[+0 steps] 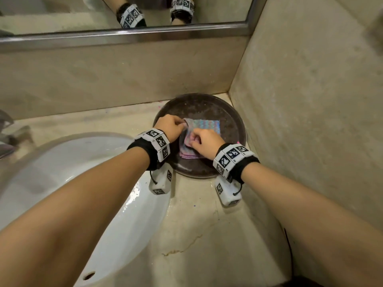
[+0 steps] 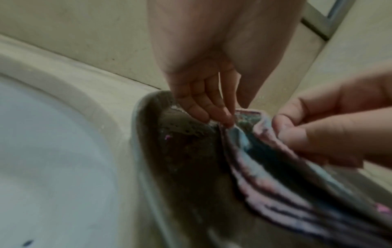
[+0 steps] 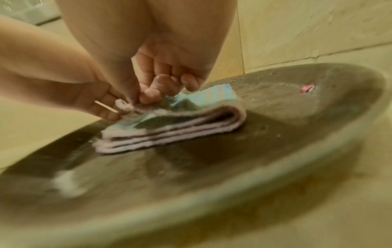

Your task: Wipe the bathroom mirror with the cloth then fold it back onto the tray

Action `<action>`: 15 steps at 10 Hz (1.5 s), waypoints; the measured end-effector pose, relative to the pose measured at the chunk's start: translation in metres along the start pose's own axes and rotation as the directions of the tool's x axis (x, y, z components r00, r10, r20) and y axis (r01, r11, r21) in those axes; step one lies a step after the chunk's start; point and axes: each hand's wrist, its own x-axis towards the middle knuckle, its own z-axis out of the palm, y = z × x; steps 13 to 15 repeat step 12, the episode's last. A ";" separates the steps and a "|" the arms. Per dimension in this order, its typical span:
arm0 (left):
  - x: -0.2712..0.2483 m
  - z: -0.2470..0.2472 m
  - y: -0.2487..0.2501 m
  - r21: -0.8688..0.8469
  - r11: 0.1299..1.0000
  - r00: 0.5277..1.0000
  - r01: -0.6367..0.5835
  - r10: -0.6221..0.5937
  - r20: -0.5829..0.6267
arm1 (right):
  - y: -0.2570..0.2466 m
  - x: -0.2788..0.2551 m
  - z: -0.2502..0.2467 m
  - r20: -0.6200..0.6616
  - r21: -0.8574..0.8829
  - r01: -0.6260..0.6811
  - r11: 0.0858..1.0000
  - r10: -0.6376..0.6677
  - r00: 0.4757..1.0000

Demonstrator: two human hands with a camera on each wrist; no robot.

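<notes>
A pink and blue cloth (image 1: 204,126) lies folded in several layers on a round dark tray (image 1: 232,121) in the counter's back right corner. My left hand (image 1: 172,126) pinches the cloth's top layer at its far left corner; in the left wrist view the fingertips (image 2: 228,120) pinch that blue edge of the cloth (image 2: 265,186). My right hand (image 1: 204,141) grips the top layer just right of that. In the right wrist view its fingers (image 3: 152,95) curl onto the cloth (image 3: 174,130) on the tray (image 3: 233,167). The mirror (image 1: 62,13) runs along the top.
A white sink basin (image 1: 83,183) sits left of the tray, with a tap (image 1: 6,129) at the far left. Beige walls close in behind and to the right of the tray. Bare counter (image 1: 196,235) lies in front. A pink scrap (image 3: 307,88) lies on the tray.
</notes>
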 end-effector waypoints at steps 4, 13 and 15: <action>-0.010 0.005 -0.004 -0.280 0.939 0.976 0.201 -0.167 0.140 | 0.004 -0.020 0.003 -0.076 0.065 -0.016 0.998 0.021 0.997; -0.034 -0.001 0.000 0.197 0.978 0.974 0.067 -0.107 0.198 | 0.014 -0.032 -0.012 -0.035 -0.135 -0.327 0.935 0.325 0.945; -0.034 -0.001 0.000 0.197 0.978 0.974 0.067 -0.107 0.198 | 0.014 -0.032 -0.012 -0.035 -0.135 -0.327 0.935 0.325 0.945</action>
